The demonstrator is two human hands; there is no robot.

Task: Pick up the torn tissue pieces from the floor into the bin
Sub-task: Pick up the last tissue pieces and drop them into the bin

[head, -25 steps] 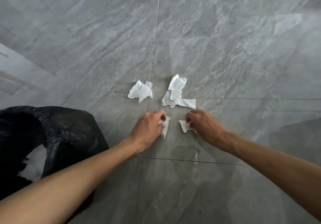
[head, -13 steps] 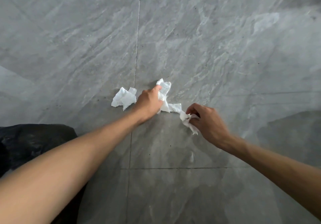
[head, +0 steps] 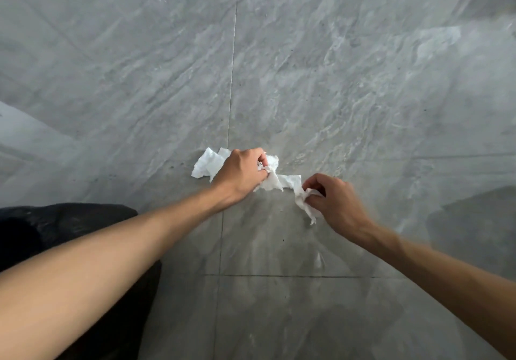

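My left hand (head: 243, 175) has its fingers curled round the long tissue piece (head: 282, 182), which lies on the grey tiled floor (head: 363, 80) just right of the grout line. A crumpled tissue piece (head: 205, 164) sits on the floor touching the far left side of that hand. My right hand (head: 335, 200) pinches a small tissue piece (head: 304, 204) between thumb and fingertips, beside the long one's right end. The black bin (head: 83, 220) shows at the floor's near left, under my left forearm.
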